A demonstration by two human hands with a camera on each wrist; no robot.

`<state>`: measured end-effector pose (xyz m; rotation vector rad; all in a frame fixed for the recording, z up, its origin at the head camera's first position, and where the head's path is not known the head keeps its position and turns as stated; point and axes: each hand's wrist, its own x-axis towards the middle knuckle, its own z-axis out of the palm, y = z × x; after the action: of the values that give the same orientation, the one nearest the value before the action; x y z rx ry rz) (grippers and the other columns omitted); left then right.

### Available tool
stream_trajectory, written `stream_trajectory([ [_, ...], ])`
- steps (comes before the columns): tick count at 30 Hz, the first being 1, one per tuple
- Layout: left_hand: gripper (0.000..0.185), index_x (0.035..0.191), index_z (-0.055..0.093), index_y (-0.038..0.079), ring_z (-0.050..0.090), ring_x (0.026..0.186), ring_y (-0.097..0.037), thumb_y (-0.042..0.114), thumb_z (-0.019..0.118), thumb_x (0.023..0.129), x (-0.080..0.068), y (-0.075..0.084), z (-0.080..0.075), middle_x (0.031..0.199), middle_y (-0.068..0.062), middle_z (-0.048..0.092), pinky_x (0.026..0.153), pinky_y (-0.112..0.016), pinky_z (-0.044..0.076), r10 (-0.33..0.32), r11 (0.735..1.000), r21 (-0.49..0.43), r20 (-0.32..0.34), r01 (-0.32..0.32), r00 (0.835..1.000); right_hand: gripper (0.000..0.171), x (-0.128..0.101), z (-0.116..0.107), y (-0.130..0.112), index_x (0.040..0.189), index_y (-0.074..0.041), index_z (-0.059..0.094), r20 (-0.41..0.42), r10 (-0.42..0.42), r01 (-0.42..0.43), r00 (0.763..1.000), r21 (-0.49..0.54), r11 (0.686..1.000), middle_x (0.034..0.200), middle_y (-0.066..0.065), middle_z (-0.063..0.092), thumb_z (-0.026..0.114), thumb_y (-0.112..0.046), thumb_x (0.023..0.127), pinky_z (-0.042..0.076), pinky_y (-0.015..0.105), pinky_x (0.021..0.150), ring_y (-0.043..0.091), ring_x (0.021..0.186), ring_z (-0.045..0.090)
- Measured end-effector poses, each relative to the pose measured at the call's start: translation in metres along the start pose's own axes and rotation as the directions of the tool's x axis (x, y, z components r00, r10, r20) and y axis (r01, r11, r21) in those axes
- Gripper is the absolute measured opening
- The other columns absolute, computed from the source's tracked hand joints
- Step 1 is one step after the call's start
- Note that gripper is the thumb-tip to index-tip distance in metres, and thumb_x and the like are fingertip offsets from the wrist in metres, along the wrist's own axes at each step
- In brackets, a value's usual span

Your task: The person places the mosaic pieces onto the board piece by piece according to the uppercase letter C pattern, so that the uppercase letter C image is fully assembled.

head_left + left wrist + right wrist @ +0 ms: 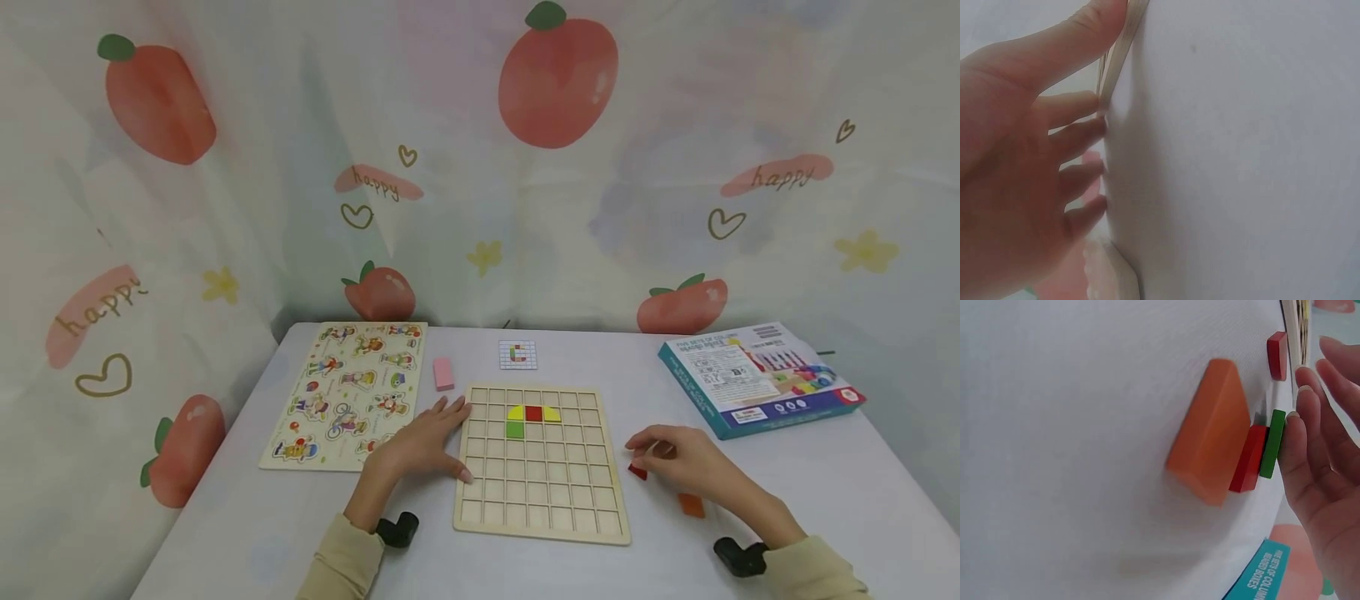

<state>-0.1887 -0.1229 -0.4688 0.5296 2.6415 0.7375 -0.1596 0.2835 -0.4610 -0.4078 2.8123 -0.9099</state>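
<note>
A wooden grid board (pixel 542 492) lies in the middle of the table, holding two yellow quarter pieces, a red square (pixel 533 413) and a green square (pixel 514 429) near its top. My left hand (pixel 423 443) lies flat on the table at the board's left edge (pixel 1116 56), thumb against it (pixel 1088 28). My right hand (pixel 673 457) hovers over loose pieces to the right of the board. Its fingertips (pixel 1294 434) touch a green piece (pixel 1272 444) that stands beside a red piece (pixel 1248 459) and an orange piece (pixel 1210 434). Another red piece (pixel 1277 355) lies apart.
A small pattern card (pixel 518 354) and a pink block (pixel 443 373) lie behind the board. A cartoon peg puzzle (pixel 348 392) is on the left, and a blue box (pixel 759 377) on the right. A fruit-print curtain closes in the table.
</note>
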Motion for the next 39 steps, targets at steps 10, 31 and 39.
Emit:
stream_trajectory([
  [10,0.108,0.162,0.034,0.014,0.012,0.16,-0.034,0.043,0.091,0.074,0.0,0.001,-0.001,0.172,-0.002,0.023,0.125,-0.062,0.022,-0.006,1.0,-0.001,-0.003,0.006,1.0,0.02,-0.003,-0.004,0.004,0.108,-0.01,0.075,0.002,-0.014,0.014,1.0,0.002,1.0,0.096,-0.004,0.072,0.078,-0.012,0.089,0.053,0.019,0.069,0.011,0.081,0.058],
  [31,0.109,0.162,0.034,0.014,0.013,0.16,-0.035,0.041,0.092,0.073,0.0,-0.001,-0.001,0.171,-0.002,0.024,0.125,-0.062,0.023,-0.013,1.0,-0.005,-0.007,0.013,1.0,0.029,-0.017,-0.018,0.026,0.114,-0.007,0.074,-0.007,0.099,-0.099,0.995,0.003,0.995,0.105,0.003,0.073,0.08,-0.021,0.089,0.053,0.017,0.07,0.017,0.09,0.061],
  [39,0.109,0.162,0.034,0.014,0.014,0.16,-0.036,0.043,0.091,0.074,0.002,-0.003,0.001,0.172,-0.003,0.024,0.124,-0.062,0.024,0.008,1.0,-0.001,-0.001,-0.008,1.0,0.034,-0.016,-0.015,0.025,0.116,-0.007,0.073,-0.001,0.148,-0.148,0.989,-0.004,0.989,0.096,0.001,0.068,0.081,-0.023,0.088,0.051,0.019,0.066,0.018,0.085,0.057],
])
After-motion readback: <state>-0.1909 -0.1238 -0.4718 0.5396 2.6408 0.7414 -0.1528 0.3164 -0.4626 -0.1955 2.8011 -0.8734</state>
